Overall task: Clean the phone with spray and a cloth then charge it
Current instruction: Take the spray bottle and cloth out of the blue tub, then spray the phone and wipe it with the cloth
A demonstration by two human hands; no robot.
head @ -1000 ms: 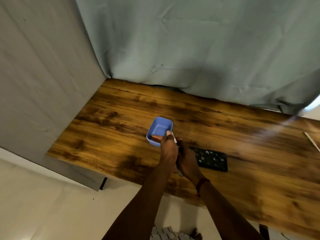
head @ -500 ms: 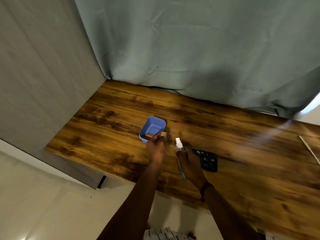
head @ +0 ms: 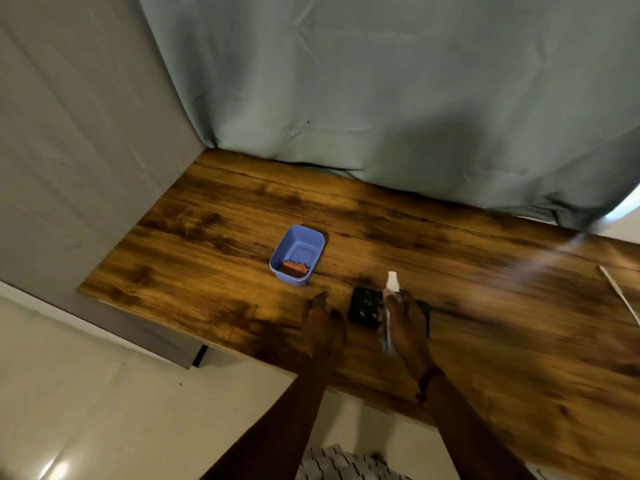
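Observation:
A black phone (head: pixel 365 306) with a light pattern lies flat on the wooden table (head: pixel 502 306), partly hidden by my right hand. My right hand (head: pixel 407 323) is closed around a small clear spray bottle (head: pixel 392 283), whose white nozzle sticks up just above the phone. My left hand (head: pixel 323 323) hovers left of the phone, fingers together and pointing at the table; what it holds, if anything, is hidden. A blue tub (head: pixel 313 242) stands behind it with an orange-brown cloth (head: pixel 294 268) inside.
A white cable (head: pixel 620 296) lies near the table's right edge. A grey-green curtain (head: pixel 381 98) hangs along the back and a grey panel (head: pixel 69 150) closes the left side. The table's front edge runs just under my wrists.
My left hand has drawn back from the blue tub toward the table's front. My right hand has brought the spray bottle up over the phone, nozzle upright.

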